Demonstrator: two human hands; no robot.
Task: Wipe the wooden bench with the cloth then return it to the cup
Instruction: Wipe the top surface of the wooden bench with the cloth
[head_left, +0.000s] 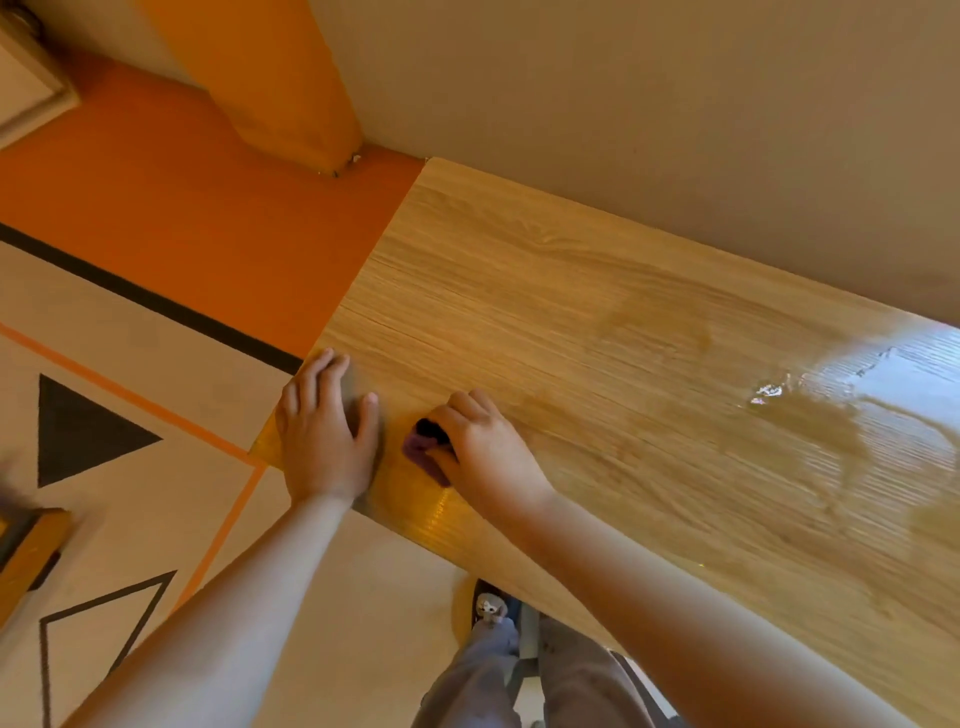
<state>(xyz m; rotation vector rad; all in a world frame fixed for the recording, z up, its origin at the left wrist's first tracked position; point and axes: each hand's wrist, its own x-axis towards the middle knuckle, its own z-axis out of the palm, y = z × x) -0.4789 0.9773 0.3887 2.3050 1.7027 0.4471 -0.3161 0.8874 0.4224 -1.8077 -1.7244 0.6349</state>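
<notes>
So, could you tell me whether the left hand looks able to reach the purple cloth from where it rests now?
Probably yes. The left hand lies flat on the bench corner, right beside the purple cloth, with only bare wood between them. The right hand already covers most of the cloth, though.

Right hand (483, 441) clutches purple cloth (423, 452) on bench (597, 332); left hand (324, 431) flat.

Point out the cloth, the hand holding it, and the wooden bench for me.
cloth (422, 447): head view, purple fold showing beside the fingers.
right hand (485, 441): head view, back of the hand.
wooden bench (597, 338): head view, bare top surface.
</notes>
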